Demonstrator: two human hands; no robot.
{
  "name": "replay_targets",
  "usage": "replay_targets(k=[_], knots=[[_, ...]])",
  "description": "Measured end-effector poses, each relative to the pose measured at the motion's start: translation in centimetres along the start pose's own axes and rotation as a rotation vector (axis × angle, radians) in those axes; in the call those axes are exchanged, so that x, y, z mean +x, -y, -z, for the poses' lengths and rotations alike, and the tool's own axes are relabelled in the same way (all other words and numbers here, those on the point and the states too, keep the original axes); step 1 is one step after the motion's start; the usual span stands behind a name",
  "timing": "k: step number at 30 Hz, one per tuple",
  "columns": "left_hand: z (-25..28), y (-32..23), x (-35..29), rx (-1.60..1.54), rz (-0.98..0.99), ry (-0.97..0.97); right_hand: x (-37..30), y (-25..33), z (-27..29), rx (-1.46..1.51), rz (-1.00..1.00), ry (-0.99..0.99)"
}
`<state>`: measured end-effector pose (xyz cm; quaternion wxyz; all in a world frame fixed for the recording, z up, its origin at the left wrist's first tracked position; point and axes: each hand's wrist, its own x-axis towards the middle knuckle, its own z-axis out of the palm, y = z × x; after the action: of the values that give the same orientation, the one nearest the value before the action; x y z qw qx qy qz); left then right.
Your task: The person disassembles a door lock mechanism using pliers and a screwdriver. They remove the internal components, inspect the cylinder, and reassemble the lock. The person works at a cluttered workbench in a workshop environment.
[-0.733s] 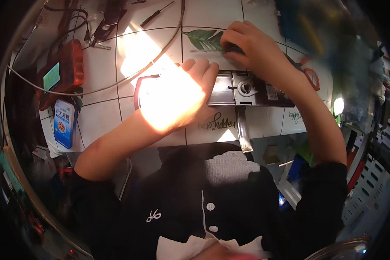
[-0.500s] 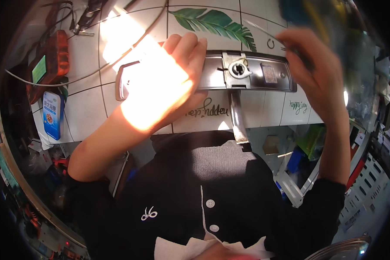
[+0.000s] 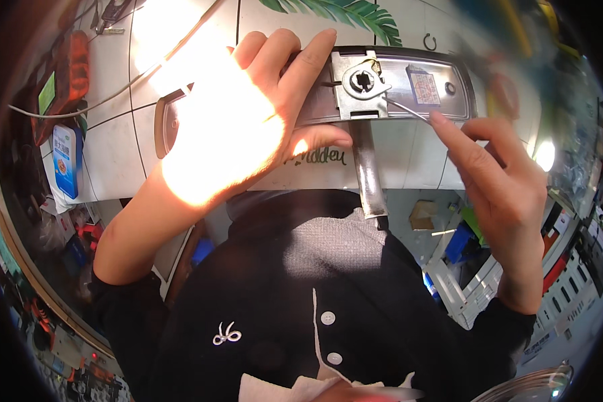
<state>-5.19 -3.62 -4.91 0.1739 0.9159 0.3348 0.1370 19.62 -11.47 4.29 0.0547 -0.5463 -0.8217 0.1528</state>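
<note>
A long metal door handle plate lies back side up across the table, its lever pointing toward me. My left hand grips the plate's left part, fingers over the far edge and thumb along the near one; glare washes out much of this hand. Around a dark cross-shaped socket in the plate sits a silver bracket. Between the fingers of my right hand is a thin metal pick, its tip at the bracket's lower right corner. A small open retaining ring rests on the tiles beyond the plate.
An orange-and-black device with a green screen stands at the left, near a blue box. A pale cable arcs over the white tiled table. Beyond the table's right front edge are a blue bin and white racks.
My right hand has come down and nearer, bringing the pick's tip from above the table onto the bracket. The plate and left hand appear shifted slightly up in view.
</note>
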Motion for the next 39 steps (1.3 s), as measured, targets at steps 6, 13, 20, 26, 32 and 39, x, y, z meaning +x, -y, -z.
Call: replay_targets(k=[6, 13, 20, 26, 32, 39], knots=[[-0.3, -0.6, -0.4, -0.046, 0.019, 0.0, 0.2, 0.8, 0.2, -0.022, 0.033, 0.019], [-0.8, -0.1, -0.1, -0.128, -0.016, -0.035, 0.3, 2.3, 0.4, -0.172, 0.026, 0.086], [-0.7, 0.2, 0.1, -0.184, -0.049, -0.061, 0.9, 3.7, 1.1, -0.339, 0.051, 0.18], [-0.8, 0.4, 0.3, -0.229, -0.029, -0.056, 1.3, 3.9, 0.5, -0.371, 0.072, 0.149], [-0.7, 0.4, 0.4, -0.206, -0.034, -0.05, 1.1, 4.0, -0.1, -0.07, -0.139, 0.102], [-0.6, 0.3, 0.3, -0.197, -0.014, -0.031, 0.5, 4.4, -1.0, 0.069, -0.223, 0.007]])
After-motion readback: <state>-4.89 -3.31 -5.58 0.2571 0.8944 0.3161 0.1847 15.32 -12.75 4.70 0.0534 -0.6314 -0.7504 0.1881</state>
